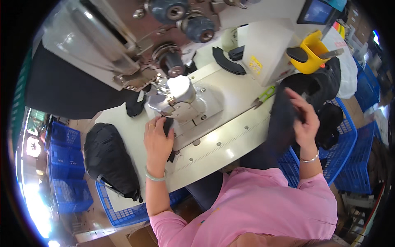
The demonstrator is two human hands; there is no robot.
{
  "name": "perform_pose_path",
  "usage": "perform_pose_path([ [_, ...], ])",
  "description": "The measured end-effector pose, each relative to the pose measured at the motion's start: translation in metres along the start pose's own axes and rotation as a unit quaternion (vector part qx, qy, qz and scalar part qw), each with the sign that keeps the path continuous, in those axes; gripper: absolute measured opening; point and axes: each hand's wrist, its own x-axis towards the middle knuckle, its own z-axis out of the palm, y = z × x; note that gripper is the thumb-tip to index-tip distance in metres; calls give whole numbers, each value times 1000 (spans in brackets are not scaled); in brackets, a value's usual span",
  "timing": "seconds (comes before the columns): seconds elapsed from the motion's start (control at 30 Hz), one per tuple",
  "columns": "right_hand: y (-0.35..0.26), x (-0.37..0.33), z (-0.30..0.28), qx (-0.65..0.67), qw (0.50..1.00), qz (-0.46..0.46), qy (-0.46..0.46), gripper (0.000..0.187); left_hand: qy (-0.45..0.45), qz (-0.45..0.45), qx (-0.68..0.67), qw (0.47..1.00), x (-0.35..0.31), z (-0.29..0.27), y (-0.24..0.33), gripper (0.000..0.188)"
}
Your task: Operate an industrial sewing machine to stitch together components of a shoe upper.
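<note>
At the left of the sewing machine's head (177, 99), my left hand (158, 142) rests on the white table with a small black fabric piece (168, 126) between its thumb and fingers. Part of that piece is hidden under the palm. My right hand (305, 123) is at the table's right side, its fingers curled at the edge of a larger dark fabric piece (279, 123). That piece hangs over the front edge and is smeared by motion. Green-handled thread snips (265, 96) lie just to its left.
A stack of black pieces (111, 158) lies on the table's left. Curved black pieces (228, 61) sit behind the machine bed. A yellow holder (310, 51) stands at the back right. Blue baskets (345, 144) are below the right edge, with more blue crates (68, 164) at the far left.
</note>
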Motion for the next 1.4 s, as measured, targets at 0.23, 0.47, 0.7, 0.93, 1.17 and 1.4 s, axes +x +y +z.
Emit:
perform_pose_path([
  [0.23,-13,74,114,-163,888,-400,-156,33,98,27,-211,972,-3,25,-29,50],
  [0.47,-10,88,139,-183,874,-393,-217,32,139,-68,-281,947,-1,-18,-27,46],
  [0.7,-34,106,130,-180,845,-323,-387,42,57,-24,-203,977,-1,-39,-25,37],
  [0.93,-30,108,130,-164,849,-334,-375,42,126,83,-339,929,0,-59,31,41],
  [1.17,-28,107,130,-148,862,-312,-372,43,207,118,-216,947,0,-59,51,37],
  [1.4,-30,107,131,-135,875,-300,-354,51,257,163,-163,938,8,-59,49,29],
])
